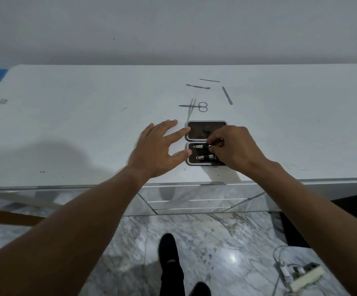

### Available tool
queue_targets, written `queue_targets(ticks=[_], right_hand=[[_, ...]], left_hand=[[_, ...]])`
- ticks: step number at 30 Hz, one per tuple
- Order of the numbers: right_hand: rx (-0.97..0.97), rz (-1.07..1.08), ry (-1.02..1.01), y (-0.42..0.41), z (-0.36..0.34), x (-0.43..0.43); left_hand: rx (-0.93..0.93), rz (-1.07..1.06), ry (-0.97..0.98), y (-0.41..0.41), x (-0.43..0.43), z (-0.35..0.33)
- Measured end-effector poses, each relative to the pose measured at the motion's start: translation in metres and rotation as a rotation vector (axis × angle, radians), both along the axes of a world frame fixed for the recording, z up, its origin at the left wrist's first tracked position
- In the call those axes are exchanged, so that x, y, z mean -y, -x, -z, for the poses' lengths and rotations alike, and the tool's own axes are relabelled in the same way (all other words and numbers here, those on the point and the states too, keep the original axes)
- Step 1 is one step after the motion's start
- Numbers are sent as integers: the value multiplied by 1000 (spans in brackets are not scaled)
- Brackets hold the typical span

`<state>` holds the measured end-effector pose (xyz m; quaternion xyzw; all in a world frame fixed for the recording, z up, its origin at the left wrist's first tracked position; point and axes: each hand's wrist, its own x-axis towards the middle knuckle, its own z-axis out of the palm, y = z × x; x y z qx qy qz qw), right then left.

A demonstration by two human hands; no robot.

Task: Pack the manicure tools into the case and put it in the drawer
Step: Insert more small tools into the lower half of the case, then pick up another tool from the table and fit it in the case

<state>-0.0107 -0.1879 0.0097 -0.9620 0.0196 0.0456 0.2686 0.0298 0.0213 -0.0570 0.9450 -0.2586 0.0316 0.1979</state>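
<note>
A dark manicure case (pixel 196 131) lies open on the white table (pixel 88 124), lid half farther, tool half nearer. Two nail clippers sit strapped in the near half: the upper clipper (pixel 199 146) and the lower clipper (pixel 203 157). My right hand (pixel 235 146) pinches the right end of the upper clipper over the case. My left hand (pixel 160 148) rests spread on the table, fingertips touching the case's left edge. Loose behind the case lie small scissors (pixel 202 106), tweezers (pixel 191 107) crossing them, a cuticle pusher (pixel 198 86), a thin pick (pixel 209 80) and a nail file (pixel 227 95).
Below the table's front edge is a mirrored drawer front (pixel 194 201), shut. The floor is marble; my dark shoe (pixel 169 251) stands on it. A power strip with white cables (pixel 297 274) lies at lower right. A dark object (pixel 352 210) stands to the right under the table.
</note>
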Motion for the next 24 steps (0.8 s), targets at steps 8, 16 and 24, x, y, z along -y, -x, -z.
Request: queue_targets(ticks=[8,16,24], right_hand=[[44,57,14,-31,-16,8],[8,43,138,-103,-11,-2],[-61,-67,306,-141,-1,-5]], left_hand=[[5,3,-2,1,0,-1],[-13,8,21,1,0,-6],[-43,-6,35,0,2,-7]])
